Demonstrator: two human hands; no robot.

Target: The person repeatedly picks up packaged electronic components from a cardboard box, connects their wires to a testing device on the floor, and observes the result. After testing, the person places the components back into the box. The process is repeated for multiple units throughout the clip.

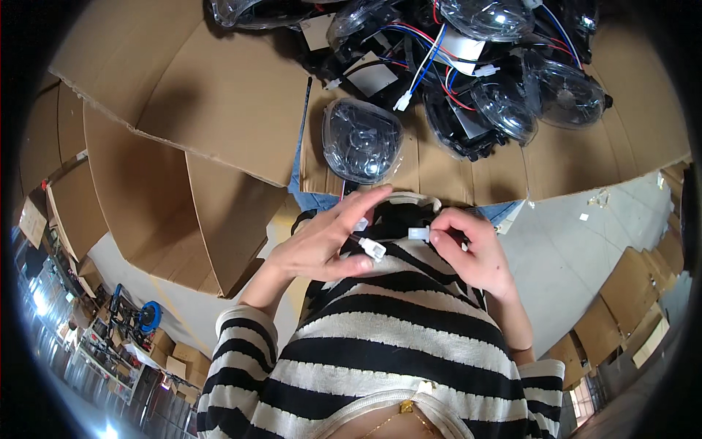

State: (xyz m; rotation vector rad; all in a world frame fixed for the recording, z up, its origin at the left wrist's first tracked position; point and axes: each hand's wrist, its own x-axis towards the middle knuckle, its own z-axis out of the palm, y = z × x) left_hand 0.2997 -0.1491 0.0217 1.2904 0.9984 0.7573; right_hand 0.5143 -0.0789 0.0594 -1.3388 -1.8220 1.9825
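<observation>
My left hand (318, 238) has its index finger and thumb spread. Between them a white plug connector (373, 249) sticks out on a dark cable, which runs back into the hand. Another pale connector piece shows partly behind the fingers. Opposite it, my right hand (472, 249) pinches a white connector (419, 233) between thumb and forefinger, its open end toward the left hand. The two connectors are apart. Just beyond the left hand, a clear-lensed headlight (362, 140) in plastic wrap lies at the near edge of the cardboard (497, 175).
More wrapped headlights (563, 91) with red, white and blue wires are heaped at the far side, one loose white plug (402, 101) among them. An open cardboard box (146, 190) stands at left. Flattened cartons (621, 300) lean at right. A blue-wheeled item (150, 316) stands on the floor, lower left.
</observation>
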